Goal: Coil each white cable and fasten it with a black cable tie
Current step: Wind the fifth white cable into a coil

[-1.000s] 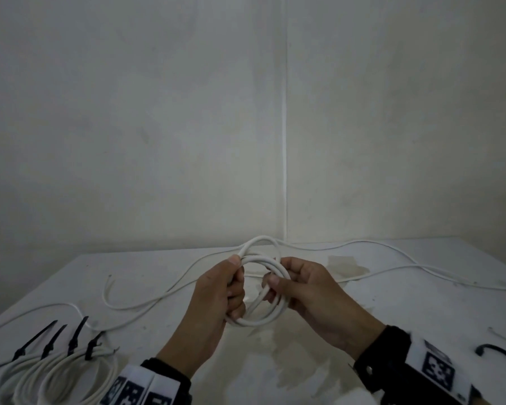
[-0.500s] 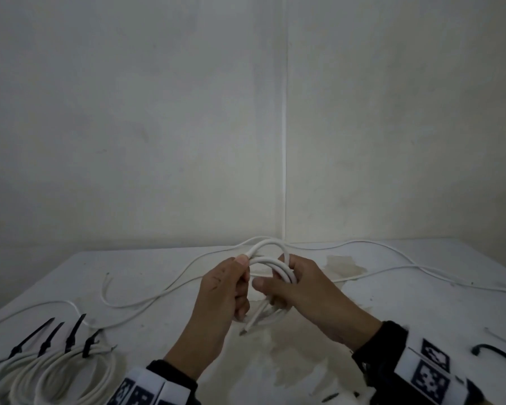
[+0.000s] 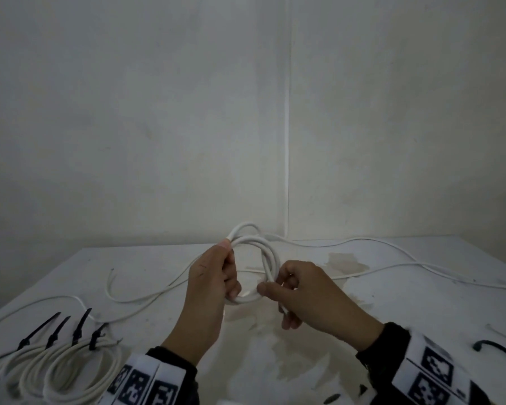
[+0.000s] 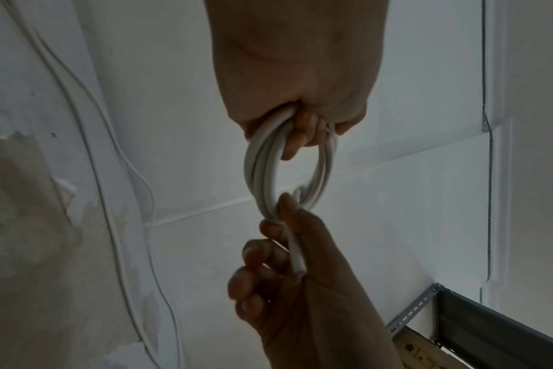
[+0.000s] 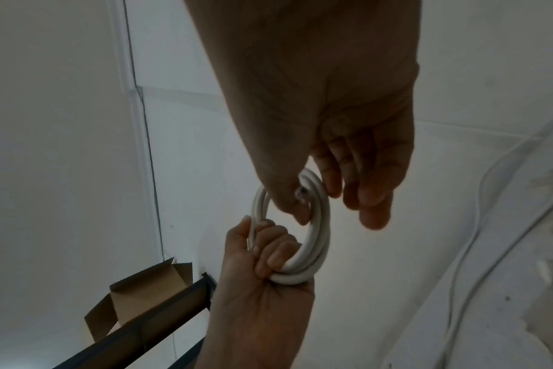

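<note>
Both hands raised over table (image 3: 421, 287) | left hand (image 3: 209, 287) grip curled round white cable coil (image 3: 270, 258) | right hand (image 3: 307, 290) grip pinching its end

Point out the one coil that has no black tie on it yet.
The coil held up between the left hand and right hand. The coils lying at the table's near left each carry a black tie.
</note>
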The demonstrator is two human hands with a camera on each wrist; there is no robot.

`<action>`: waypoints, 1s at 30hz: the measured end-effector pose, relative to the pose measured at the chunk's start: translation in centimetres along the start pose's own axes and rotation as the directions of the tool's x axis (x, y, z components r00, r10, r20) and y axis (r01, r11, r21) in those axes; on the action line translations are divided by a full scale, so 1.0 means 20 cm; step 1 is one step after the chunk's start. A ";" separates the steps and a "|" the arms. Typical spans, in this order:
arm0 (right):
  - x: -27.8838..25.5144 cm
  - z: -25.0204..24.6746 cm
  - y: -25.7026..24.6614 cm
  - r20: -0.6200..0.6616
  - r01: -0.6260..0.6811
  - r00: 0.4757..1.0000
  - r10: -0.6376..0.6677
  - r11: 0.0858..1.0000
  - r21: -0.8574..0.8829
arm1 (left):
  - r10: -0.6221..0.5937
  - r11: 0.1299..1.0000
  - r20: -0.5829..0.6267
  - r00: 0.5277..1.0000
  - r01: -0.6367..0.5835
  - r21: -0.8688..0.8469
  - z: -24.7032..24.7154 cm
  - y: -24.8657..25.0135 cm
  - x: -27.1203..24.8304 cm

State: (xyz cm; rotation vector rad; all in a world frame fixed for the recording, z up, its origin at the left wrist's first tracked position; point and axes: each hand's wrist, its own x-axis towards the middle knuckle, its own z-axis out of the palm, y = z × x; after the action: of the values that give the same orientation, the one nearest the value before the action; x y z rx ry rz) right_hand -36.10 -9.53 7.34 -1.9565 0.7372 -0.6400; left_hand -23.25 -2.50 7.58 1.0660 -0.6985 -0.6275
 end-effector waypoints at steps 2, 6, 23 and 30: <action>-0.01 0.01 0.00 0.031 -0.001 1.000 0.002 0.999 -0.036 | -0.020 1.000 -0.010 1.000 0.020 -0.004 -0.01 -0.01 -0.01; -0.02 0.01 0.00 0.059 0.057 0.997 -0.048 0.986 -0.158 | -0.043 0.998 -0.051 0.998 0.041 -0.042 -0.03 -0.01 -0.01; -0.05 0.10 0.07 0.048 0.157 0.985 -0.167 0.975 0.158 | -0.113 0.959 0.002 0.994 0.110 -0.261 -0.08 -0.04 -0.05; -0.09 0.09 -0.01 -0.107 0.267 0.963 -0.247 0.924 0.275 | -0.110 0.972 0.135 0.985 0.135 -0.194 -0.06 -0.05 -0.11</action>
State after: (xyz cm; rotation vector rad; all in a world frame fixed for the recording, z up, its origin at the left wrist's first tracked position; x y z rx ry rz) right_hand -35.95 -7.17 6.41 -1.7793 0.4021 -0.9259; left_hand -23.91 -0.52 5.78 0.8907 -0.6637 -0.8590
